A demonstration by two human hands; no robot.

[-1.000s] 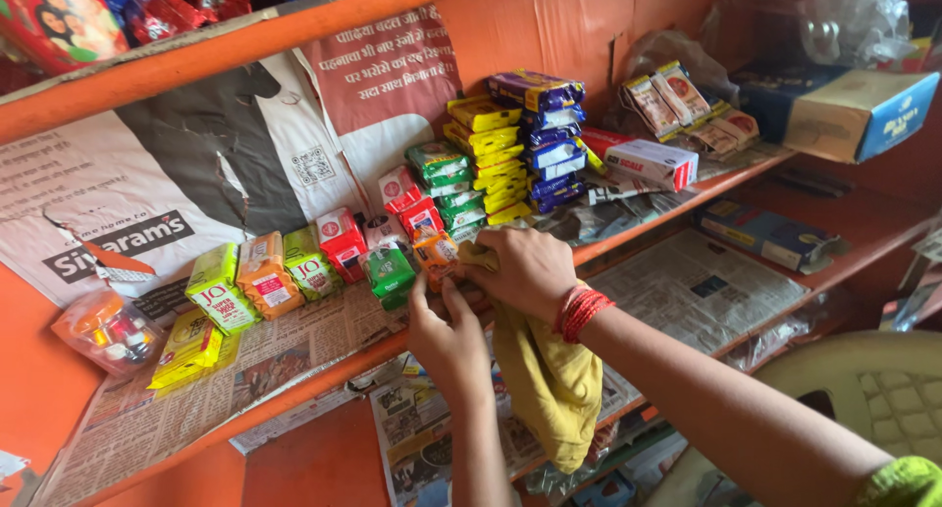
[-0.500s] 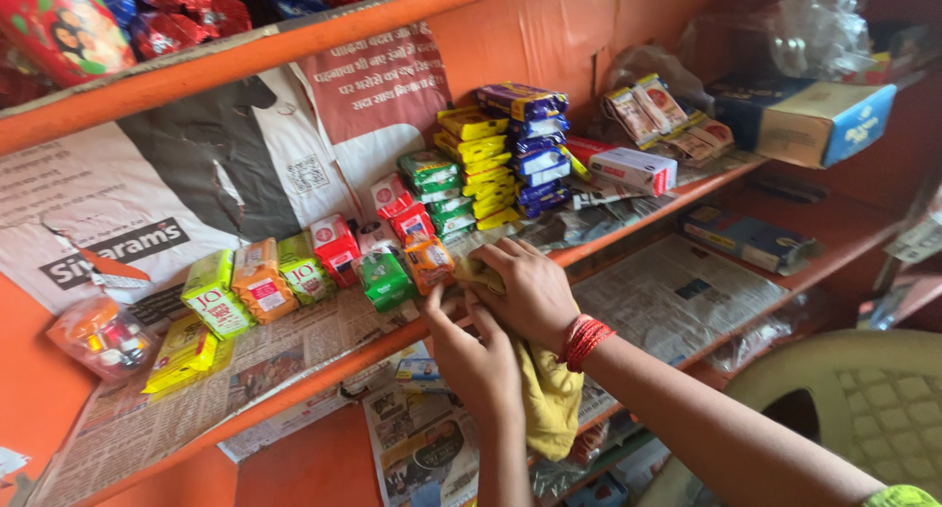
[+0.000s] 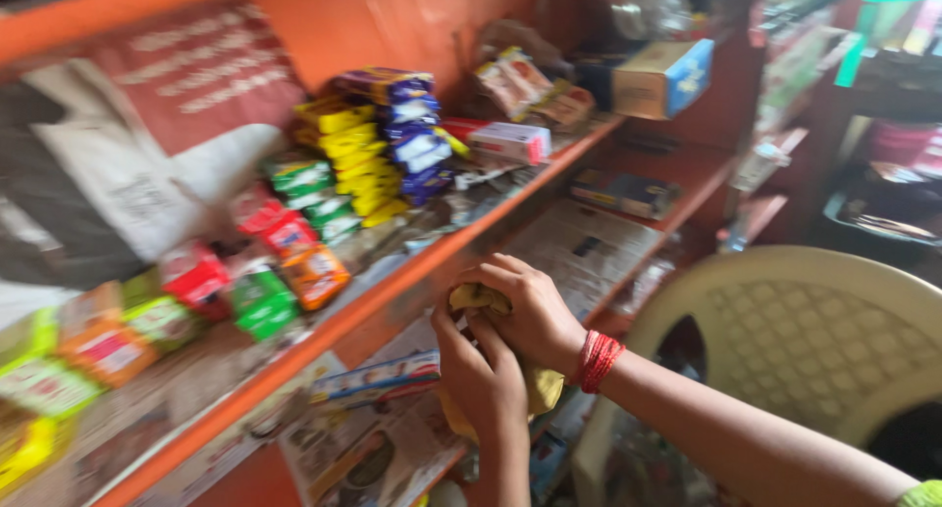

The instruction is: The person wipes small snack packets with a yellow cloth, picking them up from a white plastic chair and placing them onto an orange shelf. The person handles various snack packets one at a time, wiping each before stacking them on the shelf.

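Both my left hand (image 3: 483, 374) and right hand (image 3: 525, 311) grip the crumpled yellow cloth (image 3: 538, 387) just below the orange shelf edge (image 3: 392, 296); bumping it could topple the small colourful packets (image 3: 289, 271).

We observe both hands raised together in front of the chest. Our left hand (image 3: 483, 374) rises almost vertically from the lower edge of the view, back of the hand toward us, fingers (image 3: 453, 322) curled inward. Our right hand (image 3: 530, 316) enters from the lower right, forearm sloping upward, wrist bent, fingers closed over the left hand's fingertips. The two hands touch. Motion blur softens finer detail.
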